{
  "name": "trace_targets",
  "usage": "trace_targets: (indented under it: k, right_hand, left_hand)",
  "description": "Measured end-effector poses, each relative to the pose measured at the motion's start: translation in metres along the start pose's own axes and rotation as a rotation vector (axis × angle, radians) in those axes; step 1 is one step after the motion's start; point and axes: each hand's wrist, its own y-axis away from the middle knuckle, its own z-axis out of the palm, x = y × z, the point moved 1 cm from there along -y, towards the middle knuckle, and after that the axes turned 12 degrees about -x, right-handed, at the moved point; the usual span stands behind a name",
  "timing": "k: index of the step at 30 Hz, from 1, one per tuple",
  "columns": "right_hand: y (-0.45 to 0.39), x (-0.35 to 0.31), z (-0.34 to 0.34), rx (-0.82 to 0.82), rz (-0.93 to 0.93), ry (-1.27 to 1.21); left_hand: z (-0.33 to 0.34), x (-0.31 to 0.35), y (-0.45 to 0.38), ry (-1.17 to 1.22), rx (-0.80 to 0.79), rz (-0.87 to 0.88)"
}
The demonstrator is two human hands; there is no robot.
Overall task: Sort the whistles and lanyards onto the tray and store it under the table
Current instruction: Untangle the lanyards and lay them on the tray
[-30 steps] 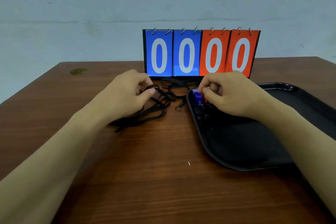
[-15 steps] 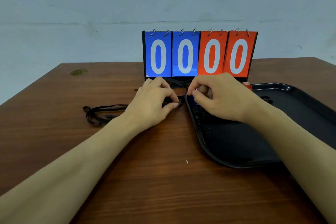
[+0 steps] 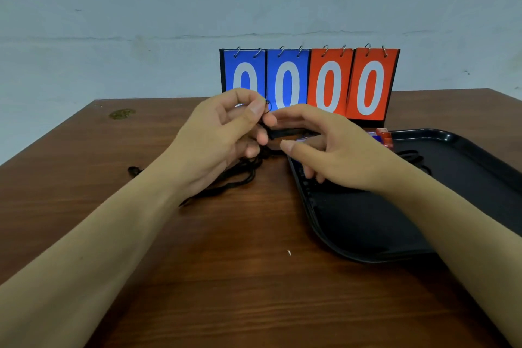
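My left hand [image 3: 223,138] is raised above the table and pinches the metal ring end of a black lanyard [image 3: 285,133] between thumb and forefinger. Its cord hangs down into a loose black bundle [image 3: 237,178] on the wood below my palm. My right hand [image 3: 333,152] hovers over the left end of the black tray [image 3: 339,246] with spread, relaxed fingers, the index tip beside the strap. A red whistle [image 3: 384,137] with a blue one right beside it lies at the tray's far edge. Another black lanyard [image 3: 412,157] lies in the tray.
A flip scoreboard [image 3: 310,82] showing 0000 stands at the back of the brown table [image 3: 197,277], just behind my hands. A loose cord end [image 3: 132,170] lies to the left. A yellowish stain [image 3: 122,113] marks the far left corner.
My left hand has lifted the lanyard's ring end up off the table. My right hand has let go of the whistle and spread its fingers; the whistles now show at the tray's far edge.
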Motion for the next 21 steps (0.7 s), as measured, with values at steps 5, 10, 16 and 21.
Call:
trace_targets:
  k: [5, 10, 16, 21]
  right_hand:
    - [-0.001, -0.011, 0.013, -0.117, -0.018, -0.07]
    - [-0.001, -0.01, 0.008, -0.145, 0.002, 0.013]
    - [0.0, -0.007, -0.006, -0.049, 0.037, 0.045]
    - [0.004, -0.004, -0.024, 0.09, 0.05, 0.008]
  left_hand:
    - [0.003, 0.012, 0.002, 0.222, -0.104, -0.001]
    - [-0.019, 0.016, 0.0, 0.096, 0.041, -0.088]
    - [-0.034, 0.004, 0.005, -0.957, -0.082, -0.319]
    - [-0.032, 0.007, 0.006, -0.883, -0.219, -0.316]
